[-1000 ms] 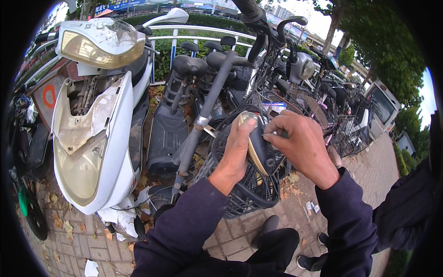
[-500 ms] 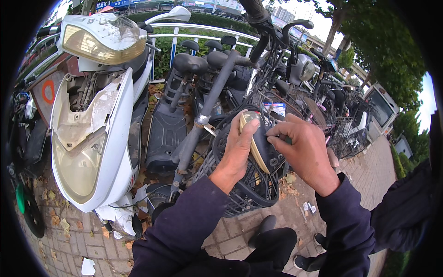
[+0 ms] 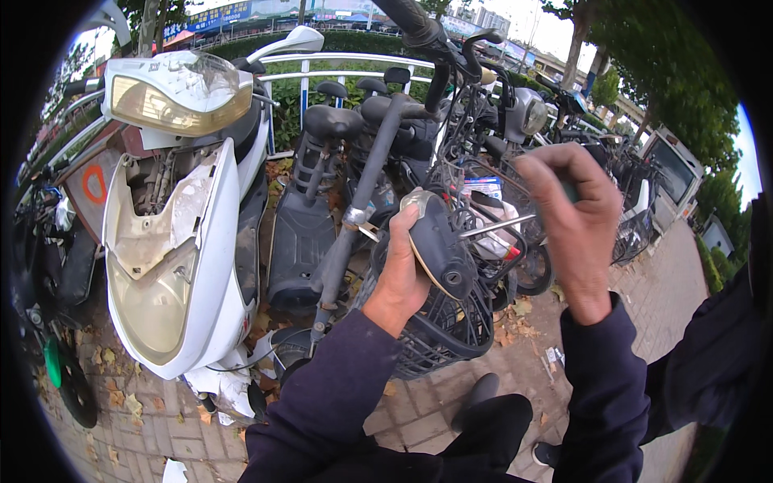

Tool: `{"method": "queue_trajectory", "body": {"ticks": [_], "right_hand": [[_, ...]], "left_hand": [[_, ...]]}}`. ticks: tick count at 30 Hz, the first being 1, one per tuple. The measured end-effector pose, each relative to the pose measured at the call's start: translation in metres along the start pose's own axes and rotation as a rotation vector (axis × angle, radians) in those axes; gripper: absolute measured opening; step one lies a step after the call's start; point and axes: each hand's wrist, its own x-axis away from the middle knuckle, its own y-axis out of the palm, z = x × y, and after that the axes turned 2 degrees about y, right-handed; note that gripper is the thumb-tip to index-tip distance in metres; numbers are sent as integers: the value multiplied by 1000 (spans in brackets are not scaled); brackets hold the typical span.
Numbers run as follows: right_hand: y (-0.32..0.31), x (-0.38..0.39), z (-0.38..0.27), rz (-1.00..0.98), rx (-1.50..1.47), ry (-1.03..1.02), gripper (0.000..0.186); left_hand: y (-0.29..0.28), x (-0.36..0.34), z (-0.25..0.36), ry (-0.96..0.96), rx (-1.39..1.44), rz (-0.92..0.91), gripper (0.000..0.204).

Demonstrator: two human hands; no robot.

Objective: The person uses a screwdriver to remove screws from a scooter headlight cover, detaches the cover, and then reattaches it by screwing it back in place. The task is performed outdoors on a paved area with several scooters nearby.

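Note:
My left hand (image 3: 398, 282) is closed around a headlight unit (image 3: 443, 245) with a black housing, a yellowed lens edge and a round key lock low on it. The thumb presses on its upper end. Off to the right, my raised right hand (image 3: 581, 221) grips a screwdriver (image 3: 501, 226) by its handle, which mostly hides in the fingers and shows a bit of green. Its metal shaft points left, the tip at the side of the black housing. Below the headlight hangs a black basket (image 3: 451, 348).
A white scooter (image 3: 219, 290) with a broken front stands at left. A grey steering stem (image 3: 377, 173) rises just beyond my left hand. Several parked bikes and a white railing (image 3: 304, 88) lie behind. At right stands another person in dark clothes (image 3: 696, 366). Leaves litter the paving.
My right hand has drawn up and to the right, so the screwdriver shaft now shows. The headlight has turned in my left hand, exposing more black housing.

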Motion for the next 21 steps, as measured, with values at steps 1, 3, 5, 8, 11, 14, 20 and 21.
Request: {"method": "queue_trajectory", "body": {"ticks": [1,3,5,8,11,14,20,21], "right_hand": [[9,1,3,1,2,-108,15],[19,2,8,-8,72,-186,19],[25,2,13,-27,75,-131,19],[26,1,21,-9,143,-240,19],[26,2,27,-9,-4,-139,19],[24,3,31,-4,-5,-124,20],[22,4,31,-19,3,-120,20],[22,4,30,-8,6,-131,20]], "left_hand": [[-1,0,-1,16,-8,-5,65],[-3,-1,-4,18,-27,38,63],[-6,-2,-6,44,-20,58,64],[-7,-3,-7,38,-28,69,66],[-6,-1,-8,34,-47,80,68],[-4,0,-8,43,-64,91,69],[-5,-1,-8,47,-90,94,69],[-6,-1,-8,53,-101,90,69]]}}
